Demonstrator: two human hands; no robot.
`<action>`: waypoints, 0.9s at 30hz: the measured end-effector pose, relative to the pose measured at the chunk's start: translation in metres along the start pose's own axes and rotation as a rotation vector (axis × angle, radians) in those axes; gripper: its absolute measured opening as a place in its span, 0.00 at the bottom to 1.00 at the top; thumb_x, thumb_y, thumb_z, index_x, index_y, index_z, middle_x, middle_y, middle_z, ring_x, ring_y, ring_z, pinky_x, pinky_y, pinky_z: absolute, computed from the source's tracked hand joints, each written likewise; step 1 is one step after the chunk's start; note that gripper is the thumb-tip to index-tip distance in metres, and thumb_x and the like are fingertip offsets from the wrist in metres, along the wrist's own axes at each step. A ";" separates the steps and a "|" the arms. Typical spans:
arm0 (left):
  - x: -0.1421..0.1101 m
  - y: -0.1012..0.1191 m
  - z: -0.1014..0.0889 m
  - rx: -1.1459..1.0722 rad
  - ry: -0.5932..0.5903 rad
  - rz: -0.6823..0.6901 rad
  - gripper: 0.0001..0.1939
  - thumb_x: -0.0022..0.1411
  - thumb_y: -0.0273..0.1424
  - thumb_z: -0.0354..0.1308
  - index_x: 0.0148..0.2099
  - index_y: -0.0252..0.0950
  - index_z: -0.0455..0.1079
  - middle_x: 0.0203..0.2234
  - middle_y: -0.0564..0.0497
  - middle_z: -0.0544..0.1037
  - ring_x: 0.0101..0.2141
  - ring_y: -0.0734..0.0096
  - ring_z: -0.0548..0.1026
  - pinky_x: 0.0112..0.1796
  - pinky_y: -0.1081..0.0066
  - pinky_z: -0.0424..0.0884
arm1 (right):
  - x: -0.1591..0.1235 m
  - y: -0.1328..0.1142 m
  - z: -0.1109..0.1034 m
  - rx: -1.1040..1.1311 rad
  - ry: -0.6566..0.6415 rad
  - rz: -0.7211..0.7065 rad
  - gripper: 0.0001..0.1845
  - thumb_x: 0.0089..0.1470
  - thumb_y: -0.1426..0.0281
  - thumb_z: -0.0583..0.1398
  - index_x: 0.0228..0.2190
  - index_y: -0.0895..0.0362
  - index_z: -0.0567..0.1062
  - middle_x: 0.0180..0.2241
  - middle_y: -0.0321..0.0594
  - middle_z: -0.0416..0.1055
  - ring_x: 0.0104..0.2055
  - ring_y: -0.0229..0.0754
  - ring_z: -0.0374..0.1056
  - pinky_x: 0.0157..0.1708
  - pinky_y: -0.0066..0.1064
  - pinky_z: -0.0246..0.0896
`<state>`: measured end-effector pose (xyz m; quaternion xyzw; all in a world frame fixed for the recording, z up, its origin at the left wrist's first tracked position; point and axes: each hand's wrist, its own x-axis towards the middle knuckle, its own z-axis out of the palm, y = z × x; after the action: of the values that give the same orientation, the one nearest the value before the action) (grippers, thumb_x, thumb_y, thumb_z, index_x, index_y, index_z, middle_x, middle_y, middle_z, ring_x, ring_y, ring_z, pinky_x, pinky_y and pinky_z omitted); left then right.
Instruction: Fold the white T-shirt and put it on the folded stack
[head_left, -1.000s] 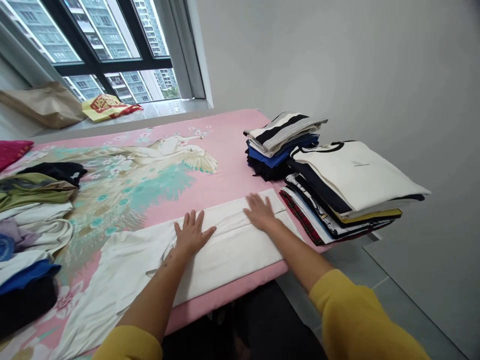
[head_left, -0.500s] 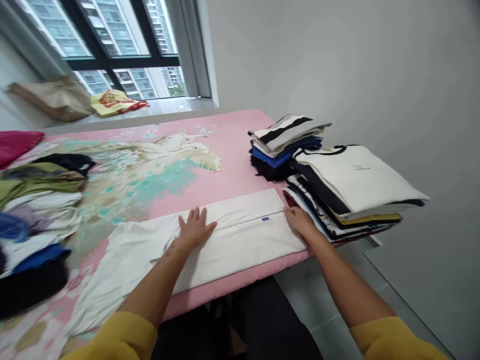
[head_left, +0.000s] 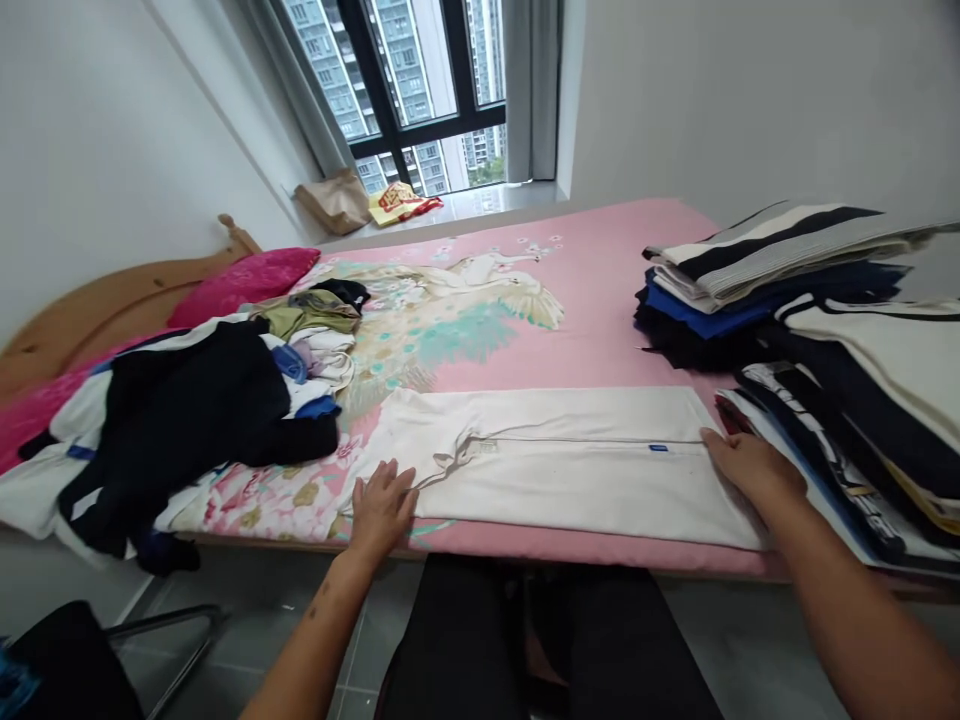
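Observation:
A white shirt (head_left: 570, 480) lies on the bed in a long strip, its sides folded toward the middle. Its collar end, with a small neck label (head_left: 487, 447), is rumpled at the left, and a small blue tag (head_left: 658, 448) shows near the hem. My left hand (head_left: 381, 505) rests on the shirt's near left corner with its fingers spread. At the right end, my right hand (head_left: 754, 468) has its fingers closed on the hem edge, beside the folded stacks.
Folded clothes stand in two stacks at the right: a striped top (head_left: 795, 250) tops the far one, a cream shirt (head_left: 892, 350) the nearer. Loose clothes (head_left: 202, 390) are heaped at the left by a pink pillow (head_left: 247, 285). A chair (head_left: 172, 650) stands lower left.
The view has turned left, showing more of the clothes heap and headboard. My left hand has slid from the shirt's middle to its left near corner. My right hand stays at the hem.

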<state>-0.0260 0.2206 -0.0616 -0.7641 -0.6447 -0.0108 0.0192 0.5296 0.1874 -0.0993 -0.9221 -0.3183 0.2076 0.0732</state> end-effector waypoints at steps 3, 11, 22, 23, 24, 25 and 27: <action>0.001 -0.003 -0.005 -0.044 0.069 0.078 0.24 0.61 0.37 0.48 0.59 0.42 0.62 0.62 0.46 0.57 0.62 0.59 0.51 0.58 0.51 0.49 | 0.001 0.002 0.005 -0.004 0.029 0.010 0.31 0.49 0.43 0.48 0.36 0.52 0.75 0.42 0.59 0.69 0.47 0.60 0.66 0.38 0.46 0.58; 0.057 0.056 -0.011 -0.246 0.070 0.173 0.25 0.66 0.37 0.39 0.61 0.33 0.58 0.62 0.43 0.56 0.62 0.63 0.51 0.59 0.57 0.51 | -0.001 -0.003 0.003 0.040 0.051 -0.043 0.31 0.53 0.49 0.45 0.39 0.57 0.76 0.43 0.63 0.69 0.47 0.59 0.66 0.39 0.45 0.58; 0.082 0.100 0.005 -0.019 -0.166 0.253 0.31 0.64 0.43 0.38 0.66 0.35 0.49 0.65 0.44 0.46 0.64 0.56 0.43 0.57 0.40 0.41 | 0.002 -0.003 0.001 0.256 0.011 -0.095 0.31 0.55 0.52 0.47 0.41 0.63 0.76 0.39 0.53 0.73 0.41 0.47 0.69 0.39 0.31 0.60; 0.083 0.105 0.004 -0.013 -0.128 0.267 0.30 0.64 0.43 0.39 0.65 0.36 0.50 0.65 0.44 0.46 0.64 0.55 0.44 0.57 0.40 0.40 | 0.001 -0.002 0.001 0.273 0.019 -0.110 0.30 0.56 0.53 0.46 0.40 0.61 0.76 0.38 0.50 0.73 0.40 0.45 0.69 0.37 0.29 0.60; 0.083 0.111 0.003 -0.015 -0.087 0.287 0.30 0.64 0.43 0.39 0.65 0.37 0.51 0.65 0.44 0.46 0.64 0.55 0.44 0.57 0.40 0.39 | 0.000 -0.001 0.002 0.283 0.027 -0.126 0.29 0.57 0.53 0.46 0.40 0.60 0.76 0.37 0.48 0.73 0.39 0.43 0.69 0.35 0.28 0.60; 0.082 0.118 0.004 -0.022 -0.051 0.311 0.30 0.64 0.44 0.39 0.65 0.38 0.52 0.65 0.44 0.46 0.64 0.55 0.44 0.57 0.40 0.39 | -0.001 -0.001 0.002 0.285 0.036 -0.142 0.29 0.57 0.53 0.45 0.39 0.60 0.76 0.37 0.47 0.73 0.38 0.43 0.69 0.35 0.27 0.59; 0.079 0.132 0.010 -0.037 0.000 0.328 0.30 0.64 0.45 0.39 0.65 0.39 0.51 0.65 0.44 0.48 0.63 0.53 0.45 0.57 0.40 0.39 | -0.003 -0.001 0.002 0.269 0.059 -0.164 0.30 0.57 0.52 0.44 0.39 0.59 0.75 0.36 0.47 0.73 0.38 0.43 0.68 0.36 0.28 0.59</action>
<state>0.1170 0.2767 -0.0704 -0.8593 -0.5111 -0.0196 0.0068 0.5259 0.1867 -0.0994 -0.8805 -0.3596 0.2146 0.2220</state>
